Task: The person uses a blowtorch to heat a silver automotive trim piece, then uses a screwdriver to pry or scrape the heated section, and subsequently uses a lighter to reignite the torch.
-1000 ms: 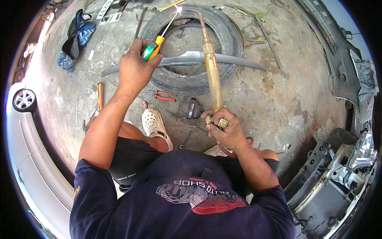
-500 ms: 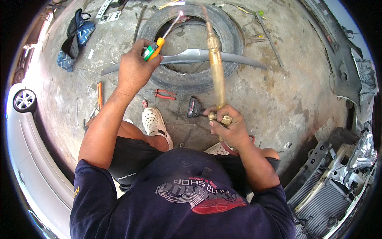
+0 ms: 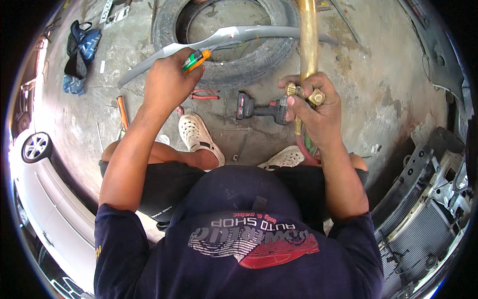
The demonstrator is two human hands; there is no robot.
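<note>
My left hand [image 3: 172, 79] is closed around the green-and-orange handle of a screwdriver [image 3: 197, 60]. Its thin shaft points up and right, its tip over a curved grey trim strip [image 3: 244, 33]; whether they touch I cannot tell. The strip lies across a worn tyre [image 3: 239, 72] on the floor. In my right hand [image 3: 318, 104] is a brass gas torch [image 3: 308, 42], fingers at its valve knobs. Its front end runs past the upper edge, so the nozzle is hidden. A reddish hose [image 3: 304, 148] hangs below that hand.
A cordless drill [image 3: 264, 108] and red-handled pliers [image 3: 204, 94] lie between me and the tyre. Near my left knee is an orange-handled tool [image 3: 122, 112]. A blue bag [image 3: 82, 55] lies far left. Cars flank me: a silver one [image 3: 59, 204] left, a radiator [image 3: 423, 239] right.
The view has shifted, so the tyre sits higher. The torch has swung right and its nozzle has left the picture. The screwdriver's bright, glowing tip has come away from it, down over the strip.
</note>
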